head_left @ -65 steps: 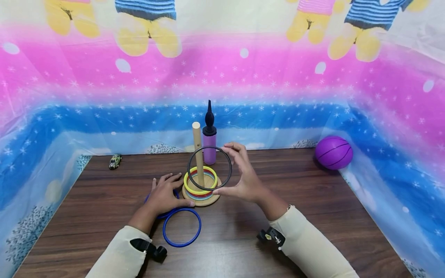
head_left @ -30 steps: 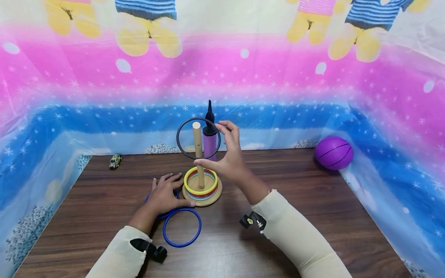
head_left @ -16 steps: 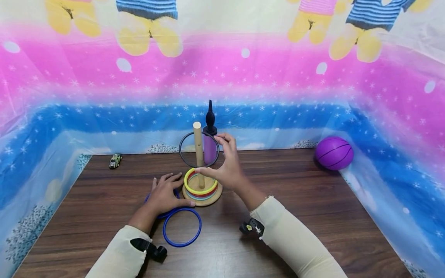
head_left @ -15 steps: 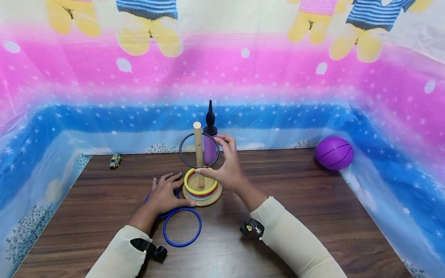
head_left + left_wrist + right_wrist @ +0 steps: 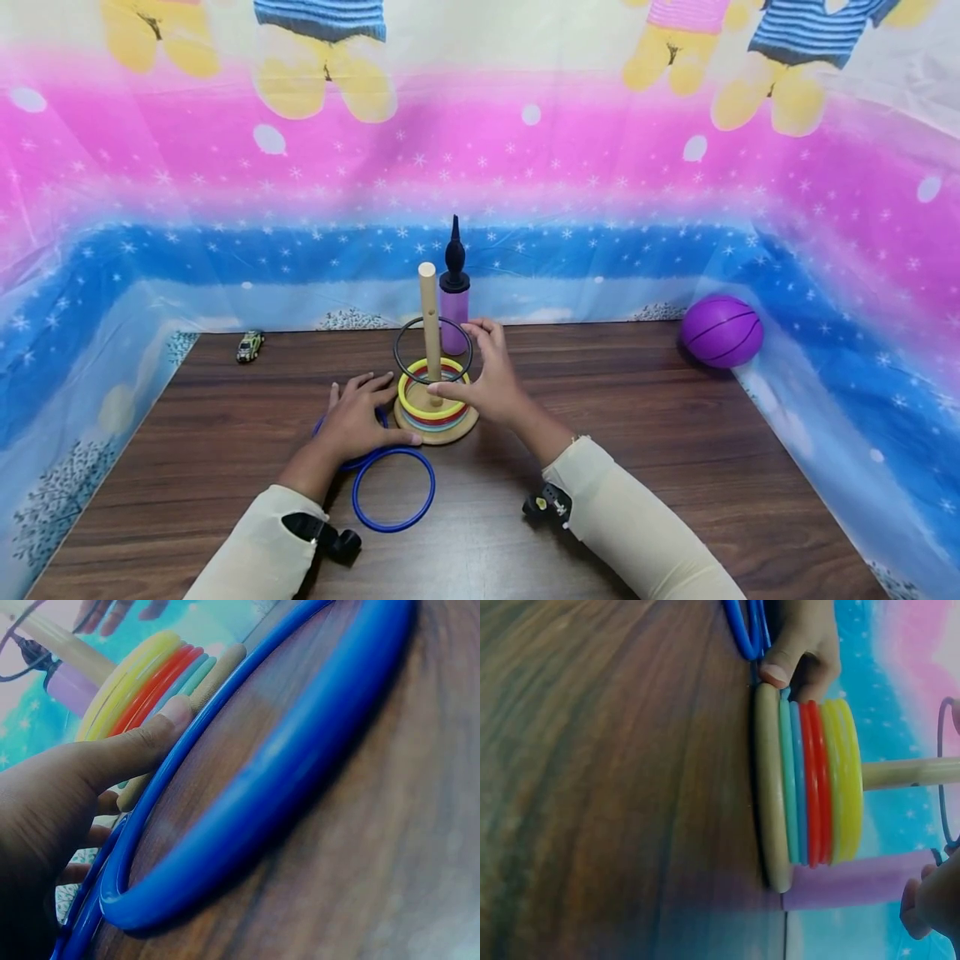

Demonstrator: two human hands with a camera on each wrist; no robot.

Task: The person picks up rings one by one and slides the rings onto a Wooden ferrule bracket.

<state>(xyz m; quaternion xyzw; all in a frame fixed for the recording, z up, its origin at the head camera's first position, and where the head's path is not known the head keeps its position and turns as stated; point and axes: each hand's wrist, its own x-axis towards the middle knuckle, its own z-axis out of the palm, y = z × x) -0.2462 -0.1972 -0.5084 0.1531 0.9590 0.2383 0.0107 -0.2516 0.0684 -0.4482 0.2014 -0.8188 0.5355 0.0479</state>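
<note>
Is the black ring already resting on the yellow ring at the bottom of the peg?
No, the right hand holds the black ring tilted around the peg, above the yellow ring.

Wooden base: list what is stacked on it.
On the wooden base lie teal, blue, red and yellow rings around the peg. The black ring, held by the right hand, is above them. Anything beneath stays hidden.

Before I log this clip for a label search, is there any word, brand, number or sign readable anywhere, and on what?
None can be read.
The wrist strap on the right arm bears a small yellow mark, too small to read.
The toy car is too small to show any marking.
The purple pump, the purple ball, the rings and the peg show no lettering.
The backdrop carries cartoon figures and stars, no words.
</note>
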